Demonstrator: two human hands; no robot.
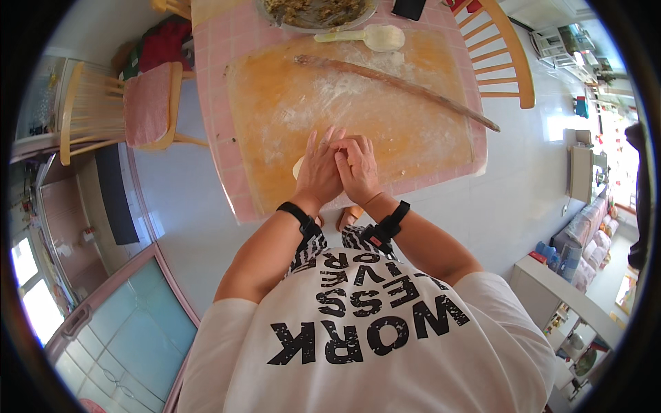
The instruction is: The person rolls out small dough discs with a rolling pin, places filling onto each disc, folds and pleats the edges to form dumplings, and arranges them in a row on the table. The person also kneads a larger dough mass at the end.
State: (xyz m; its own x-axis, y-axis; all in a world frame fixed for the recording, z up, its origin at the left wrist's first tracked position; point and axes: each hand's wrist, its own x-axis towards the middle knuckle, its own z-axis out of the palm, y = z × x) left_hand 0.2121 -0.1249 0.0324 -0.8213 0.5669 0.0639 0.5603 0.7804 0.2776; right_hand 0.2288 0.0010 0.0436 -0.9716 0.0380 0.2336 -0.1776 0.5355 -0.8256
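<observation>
My left hand (320,167) lies at the near edge of the floury yellow board, its fingers stretched out and pointing away from me. A pale bit of what looks like dough (297,167) shows at its outer side; the rest is hidden under the hand. My right hand (358,167) touches the left one, with its fingers curled in beside the left fingers. Whatever lies inside those curled fingers is hidden. Beyond both hands a long wooden rolling pin (399,84) rests slantwise on the yellow board (268,117).
A pale scoop (382,38) lies at the board's far edge. Behind it stands a metal bowl (372,14) of dark chopped filling, near a black object (409,8). Wooden chairs flank the pink checked table (219,131), one left (146,103), another right (513,55).
</observation>
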